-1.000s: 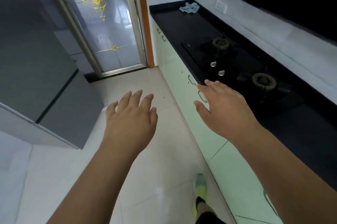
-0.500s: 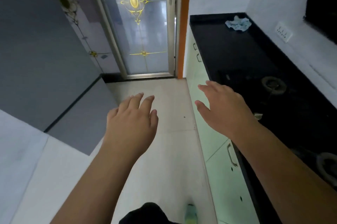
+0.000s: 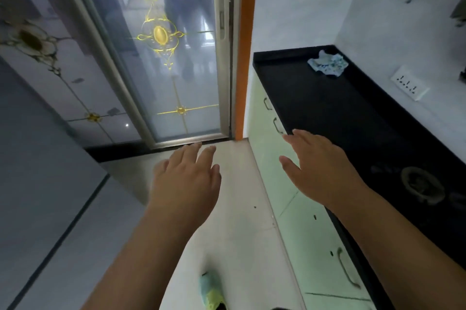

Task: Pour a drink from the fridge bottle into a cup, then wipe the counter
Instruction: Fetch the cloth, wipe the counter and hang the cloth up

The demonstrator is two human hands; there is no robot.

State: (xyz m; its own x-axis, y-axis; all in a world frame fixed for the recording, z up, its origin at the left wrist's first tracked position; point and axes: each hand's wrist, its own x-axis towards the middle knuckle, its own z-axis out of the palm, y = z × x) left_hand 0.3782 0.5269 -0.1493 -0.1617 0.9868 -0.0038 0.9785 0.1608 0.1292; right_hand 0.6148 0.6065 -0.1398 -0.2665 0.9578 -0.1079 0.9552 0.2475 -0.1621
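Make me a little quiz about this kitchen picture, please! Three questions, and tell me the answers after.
1. True or false: the left hand is holding a bottle.
2. Where does the crumpled cloth lie? A) on the floor B) at the far end of the black counter C) on the stove burner
3. Fill in: the right hand hovers near the counter's front edge with its fingers ____.

Key
1. False: both hands are open, with nothing in their grip.
2. B
3. Straight (spread out), touching nothing.
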